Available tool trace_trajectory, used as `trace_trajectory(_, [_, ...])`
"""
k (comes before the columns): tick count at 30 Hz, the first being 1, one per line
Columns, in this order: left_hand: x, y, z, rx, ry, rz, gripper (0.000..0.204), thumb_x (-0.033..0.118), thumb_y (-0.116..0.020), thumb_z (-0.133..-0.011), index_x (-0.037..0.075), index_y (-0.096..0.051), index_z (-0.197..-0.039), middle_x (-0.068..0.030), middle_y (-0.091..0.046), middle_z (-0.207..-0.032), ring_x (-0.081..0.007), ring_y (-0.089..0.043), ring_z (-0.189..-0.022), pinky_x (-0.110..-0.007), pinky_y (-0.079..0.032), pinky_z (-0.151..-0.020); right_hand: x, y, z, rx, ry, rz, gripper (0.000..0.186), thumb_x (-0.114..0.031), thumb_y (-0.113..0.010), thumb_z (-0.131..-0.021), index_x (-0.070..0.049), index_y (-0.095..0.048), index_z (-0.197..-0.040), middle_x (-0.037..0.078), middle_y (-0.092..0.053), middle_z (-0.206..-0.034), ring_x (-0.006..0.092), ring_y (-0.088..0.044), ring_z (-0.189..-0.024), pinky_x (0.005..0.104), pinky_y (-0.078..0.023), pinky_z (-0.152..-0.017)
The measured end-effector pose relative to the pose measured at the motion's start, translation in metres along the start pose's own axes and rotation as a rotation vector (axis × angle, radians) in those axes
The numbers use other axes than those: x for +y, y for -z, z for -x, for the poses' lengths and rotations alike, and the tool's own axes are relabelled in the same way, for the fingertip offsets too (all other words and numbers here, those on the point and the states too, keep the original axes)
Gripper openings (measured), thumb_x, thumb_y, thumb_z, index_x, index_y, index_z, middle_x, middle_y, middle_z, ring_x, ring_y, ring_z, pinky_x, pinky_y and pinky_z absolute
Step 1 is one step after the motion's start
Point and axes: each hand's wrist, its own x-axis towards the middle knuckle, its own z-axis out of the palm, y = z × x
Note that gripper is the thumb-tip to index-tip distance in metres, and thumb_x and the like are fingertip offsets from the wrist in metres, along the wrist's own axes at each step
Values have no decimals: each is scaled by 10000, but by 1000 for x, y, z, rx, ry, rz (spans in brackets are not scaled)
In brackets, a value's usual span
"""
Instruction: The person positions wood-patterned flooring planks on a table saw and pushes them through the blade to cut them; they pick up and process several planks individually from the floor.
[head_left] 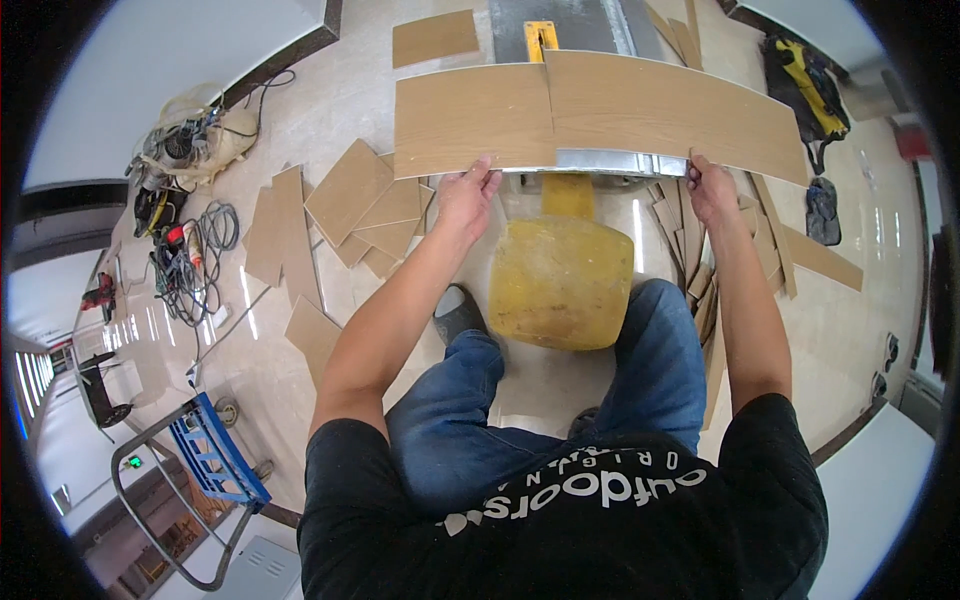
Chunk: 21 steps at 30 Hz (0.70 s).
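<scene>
Two wood-grain boards lie side by side across a grey table saw, meeting at a seam in line with its yellow blade guard. My left hand is closed on the near edge of the shorter left board, close to the seam. At the near edge of the longer right board, my right hand grips with its fingers partly hidden underneath. The left board sits slightly askew to the right one. The blade is hidden. A worn yellow rounded panel is below the saw's front, between my knees.
Cut board pieces lie scattered on the floor at left, with more offcuts at right. Tangled cables and tools are farther left. A blue hand truck stands lower left. A black-and-yellow bag lies far right.
</scene>
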Motion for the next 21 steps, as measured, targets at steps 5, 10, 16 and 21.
trace_trajectory(5, [15, 29, -35, 0, -57, 52, 248, 68, -650, -998, 76, -575, -1235, -67, -663, -1152, -167, -650, -963, -323, -572, -877, 2, -1, 19, 12, -17, 5, 66, -128, -664, -997, -89, -611, -992, -11, -577, -802, 105, -507, -657, 253, -410, -562])
trace_trajectory(10, [93, 71, -85, -62, 128, -31, 220, 185, -603, -1042, 78, -573, -1232, -60, -675, -1094, -167, -629, -937, -314, -547, -854, 15, 23, 39, -40, 74, -170, 79, -103, -641, -1006, -102, -595, -1070, 6, -627, -890, 124, -596, -782, 287, -501, -705])
trace_trajectory(16, [138, 58, -60, -54, -59, -709, 307, 302, -576, -1050, 63, -571, -1243, -56, -699, -1096, -155, -624, -943, -308, -517, -835, -24, 68, 105, -34, 115, -300, 224, -27, -606, -996, -48, -547, -1211, 83, -633, -1164, 208, -632, -1073, 372, -516, -982])
trace_trajectory(21, [149, -76, 28, -346, -651, -1013, 489, 239, -704, -935, 72, -581, -1378, -73, -650, -1139, -168, -607, -1044, -314, -510, -911, -67, 55, 167, -248, 323, -134, 425, -49, -646, -965, -30, -516, -1369, 122, -622, -1335, 251, -605, -1242, 398, -498, -1062])
